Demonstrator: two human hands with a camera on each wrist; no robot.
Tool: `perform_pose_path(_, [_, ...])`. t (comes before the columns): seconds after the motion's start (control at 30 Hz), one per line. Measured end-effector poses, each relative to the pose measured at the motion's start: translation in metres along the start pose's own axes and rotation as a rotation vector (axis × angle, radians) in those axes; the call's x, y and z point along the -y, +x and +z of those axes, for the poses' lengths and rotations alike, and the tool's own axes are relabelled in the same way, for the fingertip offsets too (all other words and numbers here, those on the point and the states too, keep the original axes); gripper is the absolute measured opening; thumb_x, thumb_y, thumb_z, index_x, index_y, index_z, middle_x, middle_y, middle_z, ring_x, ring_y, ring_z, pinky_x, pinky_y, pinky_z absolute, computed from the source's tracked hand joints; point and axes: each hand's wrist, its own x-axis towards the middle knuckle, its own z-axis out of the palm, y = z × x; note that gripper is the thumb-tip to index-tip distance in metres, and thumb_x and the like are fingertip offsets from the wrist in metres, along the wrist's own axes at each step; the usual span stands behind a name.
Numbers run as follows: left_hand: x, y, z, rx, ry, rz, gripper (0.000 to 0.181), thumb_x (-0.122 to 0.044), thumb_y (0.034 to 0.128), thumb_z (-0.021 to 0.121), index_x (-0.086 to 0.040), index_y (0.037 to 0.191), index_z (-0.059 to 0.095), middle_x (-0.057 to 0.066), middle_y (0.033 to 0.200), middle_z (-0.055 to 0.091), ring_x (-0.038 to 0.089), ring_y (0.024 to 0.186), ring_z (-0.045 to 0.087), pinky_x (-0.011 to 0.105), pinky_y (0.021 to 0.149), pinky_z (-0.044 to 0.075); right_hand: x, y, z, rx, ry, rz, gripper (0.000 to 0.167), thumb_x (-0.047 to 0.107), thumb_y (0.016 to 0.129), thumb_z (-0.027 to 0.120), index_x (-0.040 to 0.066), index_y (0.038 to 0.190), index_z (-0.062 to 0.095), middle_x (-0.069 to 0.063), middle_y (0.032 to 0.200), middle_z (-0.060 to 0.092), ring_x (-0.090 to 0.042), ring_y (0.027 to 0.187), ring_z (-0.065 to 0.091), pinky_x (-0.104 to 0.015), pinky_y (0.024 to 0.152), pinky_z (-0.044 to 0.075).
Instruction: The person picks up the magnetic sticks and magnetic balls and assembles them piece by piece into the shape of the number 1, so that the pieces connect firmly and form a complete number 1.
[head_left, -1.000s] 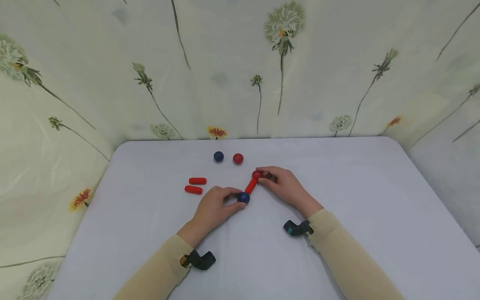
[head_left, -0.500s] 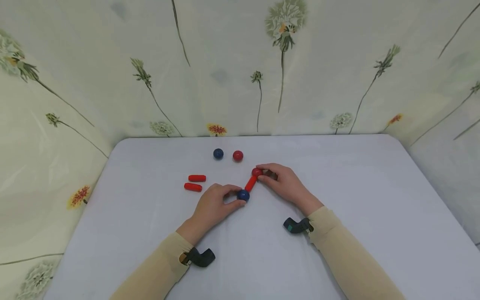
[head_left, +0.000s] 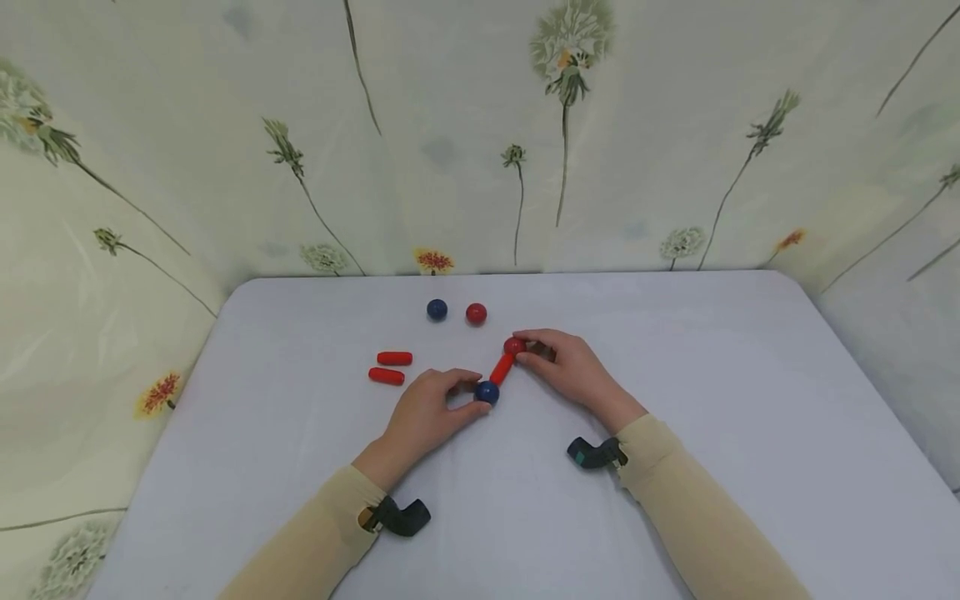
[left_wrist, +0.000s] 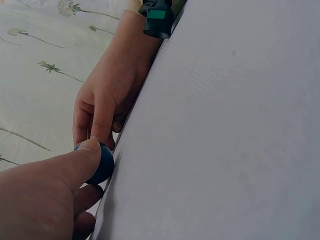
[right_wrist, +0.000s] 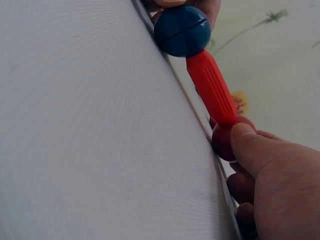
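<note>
A red grooved stick [head_left: 502, 369] joins a blue ball [head_left: 487, 392] at its near end to a red ball [head_left: 514, 347] at its far end. My left hand [head_left: 435, 410] pinches the blue ball between thumb and fingers; my right hand [head_left: 570, 371] pinches the red ball. In the right wrist view the red stick [right_wrist: 212, 87] meets both the blue ball [right_wrist: 182, 31] and the dark red ball [right_wrist: 223, 143], with my thumb on the latter. The left wrist view shows my thumb on the blue ball [left_wrist: 104, 165], the stick hidden there.
Behind the hands a second blue ball [head_left: 437, 310] and a second red ball [head_left: 476, 314] lie on the white table [head_left: 675, 350]. Two loose red sticks, one [head_left: 394, 358] behind the other [head_left: 386, 377], lie left of the joined piece. A flowered cloth [head_left: 450, 192] hangs behind the table.
Both hands keep their grip on the joined piece, and nothing on the table has moved. Only the head view has tilted very slightly.
</note>
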Motion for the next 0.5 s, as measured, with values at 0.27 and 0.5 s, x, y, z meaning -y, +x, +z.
perform_pose_path(0.27, [-0.003, 0.000, -0.009, 0.025, -0.074, -0.023, 0.044, -0.047, 0.0858, 0.075, -0.026, 0.124, 0.067, -0.013, 0.109, 0.065, 0.006, 0.096, 0.056, 0.030, 0.081, 0.050, -0.001, 0.000, 0.000, -0.007, -0.006, 0.008, 0.039, 0.035, 0.093, 0.070, 0.024, 0.131, 0.065, 0.006, 0.105, 0.067, -0.014, 0.084, 0.056, -0.035, 0.075, 0.049])
perform_pose_path(0.5, [-0.006, -0.003, -0.025, 0.000, -0.082, -0.079, 0.039, -0.041, 0.0854, 0.077, -0.025, 0.120, 0.068, -0.016, 0.109, 0.065, 0.006, 0.097, 0.058, 0.030, 0.080, 0.051, -0.001, 0.001, -0.001, 0.007, -0.014, 0.009, 0.040, 0.036, 0.093, 0.069, 0.024, 0.131, 0.065, 0.006, 0.105, 0.067, -0.013, 0.086, 0.056, -0.034, 0.077, 0.049])
